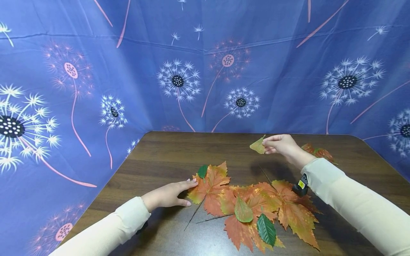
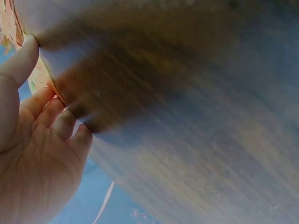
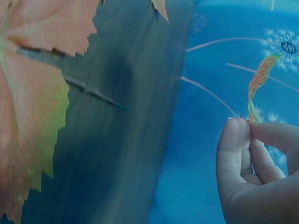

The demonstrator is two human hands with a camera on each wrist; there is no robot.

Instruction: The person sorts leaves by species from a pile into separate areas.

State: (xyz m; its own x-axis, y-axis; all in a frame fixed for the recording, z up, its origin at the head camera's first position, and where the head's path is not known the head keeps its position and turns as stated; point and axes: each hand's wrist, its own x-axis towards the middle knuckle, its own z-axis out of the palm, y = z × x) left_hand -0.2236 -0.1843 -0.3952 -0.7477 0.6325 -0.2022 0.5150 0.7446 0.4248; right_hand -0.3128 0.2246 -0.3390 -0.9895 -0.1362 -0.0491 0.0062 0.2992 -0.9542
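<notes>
My right hand point(image 1: 283, 145) is raised over the far part of the table, pinching a yellowish-green leaf point(image 1: 257, 145) between thumb and fingertips. Seen nearly edge-on in the right wrist view, that leaf point(image 3: 261, 77) shows orange patches. With fingers extended, my left hand point(image 1: 169, 193) rests at the left edge of an orange maple leaf point(image 1: 211, 181). A small green leaf point(image 1: 202, 171) lies on this maple leaf near its top. In the left wrist view, the fingertips of the left hand point(image 2: 44, 135) are down at the leaf's edge.
More orange maple leaves point(image 1: 298, 217) overlap in a row to the right. On them lie a pale green oval leaf point(image 1: 243, 210) and a dark green leaf point(image 1: 266, 230). Reddish leaves point(image 1: 323, 153) lie behind my right wrist. A blue dandelion-print cloth point(image 1: 205, 92) hangs around the wooden table point(image 1: 179, 149).
</notes>
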